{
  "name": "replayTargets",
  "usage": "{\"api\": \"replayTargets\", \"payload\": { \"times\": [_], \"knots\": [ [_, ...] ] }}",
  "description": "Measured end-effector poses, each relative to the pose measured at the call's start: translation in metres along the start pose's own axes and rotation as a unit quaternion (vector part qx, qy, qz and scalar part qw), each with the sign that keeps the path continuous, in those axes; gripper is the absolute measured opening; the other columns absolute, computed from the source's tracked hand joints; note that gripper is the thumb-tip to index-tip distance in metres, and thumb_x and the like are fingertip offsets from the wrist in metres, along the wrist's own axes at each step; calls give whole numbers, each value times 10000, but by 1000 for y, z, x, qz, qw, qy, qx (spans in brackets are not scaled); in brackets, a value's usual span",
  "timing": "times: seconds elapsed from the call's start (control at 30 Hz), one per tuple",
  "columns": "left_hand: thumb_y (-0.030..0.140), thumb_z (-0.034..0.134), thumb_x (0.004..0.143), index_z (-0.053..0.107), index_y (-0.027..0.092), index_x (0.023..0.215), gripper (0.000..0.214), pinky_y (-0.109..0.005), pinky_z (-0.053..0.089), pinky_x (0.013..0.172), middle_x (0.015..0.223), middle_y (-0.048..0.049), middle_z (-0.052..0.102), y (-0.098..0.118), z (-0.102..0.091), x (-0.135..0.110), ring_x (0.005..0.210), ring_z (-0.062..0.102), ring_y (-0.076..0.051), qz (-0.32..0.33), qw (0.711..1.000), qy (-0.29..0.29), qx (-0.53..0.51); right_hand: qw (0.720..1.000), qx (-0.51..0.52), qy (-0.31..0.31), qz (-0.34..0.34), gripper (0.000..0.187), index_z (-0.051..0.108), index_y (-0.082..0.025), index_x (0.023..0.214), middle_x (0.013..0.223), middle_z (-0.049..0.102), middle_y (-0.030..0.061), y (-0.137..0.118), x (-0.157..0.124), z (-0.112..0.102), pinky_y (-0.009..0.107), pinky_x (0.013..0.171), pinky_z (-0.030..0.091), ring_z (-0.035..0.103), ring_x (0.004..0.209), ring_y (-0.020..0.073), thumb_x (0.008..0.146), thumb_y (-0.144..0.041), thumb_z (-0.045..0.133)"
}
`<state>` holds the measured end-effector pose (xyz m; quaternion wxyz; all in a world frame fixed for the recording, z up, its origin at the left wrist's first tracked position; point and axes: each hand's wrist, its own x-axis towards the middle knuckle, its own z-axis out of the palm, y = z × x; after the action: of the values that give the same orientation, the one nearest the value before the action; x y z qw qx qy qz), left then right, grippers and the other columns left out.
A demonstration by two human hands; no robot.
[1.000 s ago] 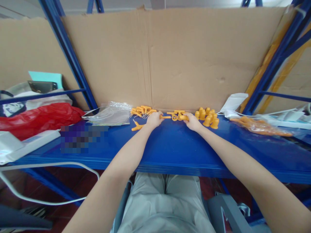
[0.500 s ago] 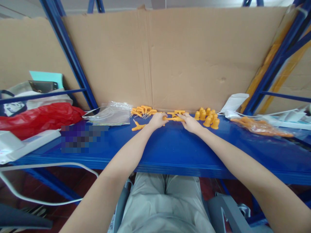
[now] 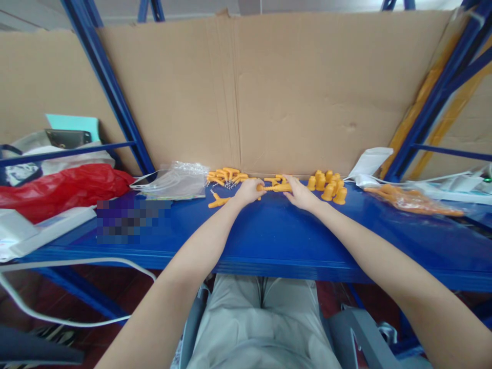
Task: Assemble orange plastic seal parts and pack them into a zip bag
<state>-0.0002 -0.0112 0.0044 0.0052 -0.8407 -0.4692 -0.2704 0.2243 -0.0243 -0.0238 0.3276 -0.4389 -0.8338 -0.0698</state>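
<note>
Between my hands lies an orange plastic screw-threaded piece (image 3: 274, 188), held level just above the blue tabletop. My left hand (image 3: 249, 190) is closed on its left end, which is partly hidden by the fingers. On its right end my right hand (image 3: 300, 193) has thumb and fingers around the wider, handle-like part. Just behind are more orange pieces (image 3: 272, 180), partly covered by my right fingers. Left of my hands sits a pile of orange T-shaped pieces with small metal chains (image 3: 226, 176), and one orange piece (image 3: 219, 202) lies nearer. Several orange bell-shaped caps (image 3: 328, 191) stand to the right.
Clear plastic bags (image 3: 177, 182) lie at the back left, beside a red plastic bag (image 3: 69, 184). A bag of orange parts (image 3: 413, 200) rests at the right. Cardboard (image 3: 307, 92) walls off the back of the blue table (image 3: 277, 241). Blue posts (image 3: 111, 87) frame it.
My right fingers have shifted slightly and opened a little around the orange piece, so more of its right end shows. My left hand stays in place.
</note>
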Motion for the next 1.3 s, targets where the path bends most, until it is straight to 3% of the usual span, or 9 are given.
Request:
{"api": "replayTargets", "payload": {
  "times": [0.1,0.37,0.5,0.6,0.7,0.8,0.93,1.07,1.3],
  "knots": [
    [195,672,802,726,163,991,199,-274,522,824,806,-28,739,-5,1,0,818,706,-185,-4,1000,10,-1,996,88,13,5,483,446,-143,1283,1266,587,190,11,3,3,490,953,499,615,1142,279,816,-144,572],
    [179,701,781,730,170,973,194,-270,512,848,920,-47,746,-9,2,1,922,693,-195,8,1000,22,9,943,287,-11,166,197,603,-164,978,903,695,60,3,5,-4,305,647,593,688,642,154,849,-293,678],
    [185,703,783,722,176,970,188,-271,518,826,854,-29,738,-9,3,2,867,695,-185,21,1000,21,0,904,341,-43,254,341,588,-156,772,656,671,50,-7,6,-11,238,519,555,639,497,130,893,-474,616],
    [179,710,779,722,168,963,184,-273,512,838,880,-39,741,-9,3,2,885,693,-189,18,1000,18,-6,884,355,-38,301,334,565,-155,792,594,655,34,-12,6,-13,200,473,523,621,448,111,929,-459,569],
    [170,718,776,723,162,959,183,-272,509,836,900,-48,742,-8,3,2,894,692,-192,7,1000,17,-13,882,373,-47,284,232,562,-163,1015,628,676,-1,-13,3,-17,194,446,512,628,447,109,919,-365,621],
    [169,725,770,724,171,950,180,-269,510,830,903,-40,742,-8,3,2,887,693,-187,6,1000,22,-15,882,386,-75,260,341,504,-202,1138,687,703,-31,-11,0,-23,205,459,523,650,472,116,866,-274,695],
    [175,732,766,725,170,947,182,-272,512,824,864,-35,740,-9,3,2,863,696,-188,6,1000,21,-15,882,377,-105,263,211,534,-172,981,659,709,11,-11,0,-25,194,452,488,640,460,117,904,-334,646],
    [172,727,773,727,166,957,184,-271,510,832,853,-36,739,-10,3,2,857,696,-187,2,1000,18,-10,880,361,-105,291,317,494,-180,824,566,670,21,-17,3,-22,176,375,394,585,388,107,946,-469,543],
    [170,729,772,732,178,961,189,-271,515,852,933,-44,747,-10,2,2,926,691,-191,-1,1000,20,-6,875,368,-93,301,258,516,-175,835,694,706,35,-19,2,-23,164,389,401,590,431,85,943,-403,572]
  ]
}}
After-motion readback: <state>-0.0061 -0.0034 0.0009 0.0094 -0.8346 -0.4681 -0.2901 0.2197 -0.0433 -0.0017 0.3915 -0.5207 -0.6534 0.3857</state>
